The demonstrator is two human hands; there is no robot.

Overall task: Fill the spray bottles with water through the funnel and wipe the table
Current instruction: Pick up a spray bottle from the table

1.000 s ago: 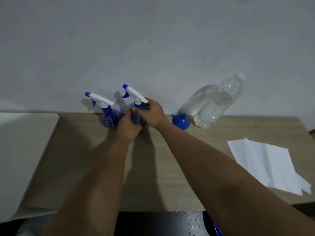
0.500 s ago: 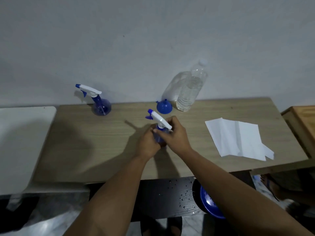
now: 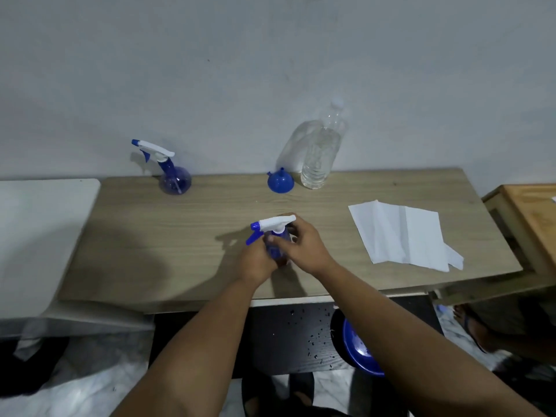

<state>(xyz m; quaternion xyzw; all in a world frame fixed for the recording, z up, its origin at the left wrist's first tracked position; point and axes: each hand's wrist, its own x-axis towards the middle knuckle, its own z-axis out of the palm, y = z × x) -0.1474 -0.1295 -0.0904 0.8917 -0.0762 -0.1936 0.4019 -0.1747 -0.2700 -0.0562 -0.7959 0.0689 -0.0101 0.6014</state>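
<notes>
1. While my left hand (image 3: 255,261) grips the near sprayer (image 3: 275,236) by its body, my right hand (image 3: 302,246) curls its fingers round the neck under the white head.
2. It stands mid-table (image 3: 180,236).
3. Along the wall: second sprayer (image 3: 171,170), funnel (image 3: 280,182), water bottle (image 3: 320,155).
4. Tissue (image 3: 400,233) lies to the right.

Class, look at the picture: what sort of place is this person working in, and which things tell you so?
Probably a plain room at home: a wooden table pushed against a bare painted wall, a second wooden piece beside it, and a tiled floor below.
</notes>
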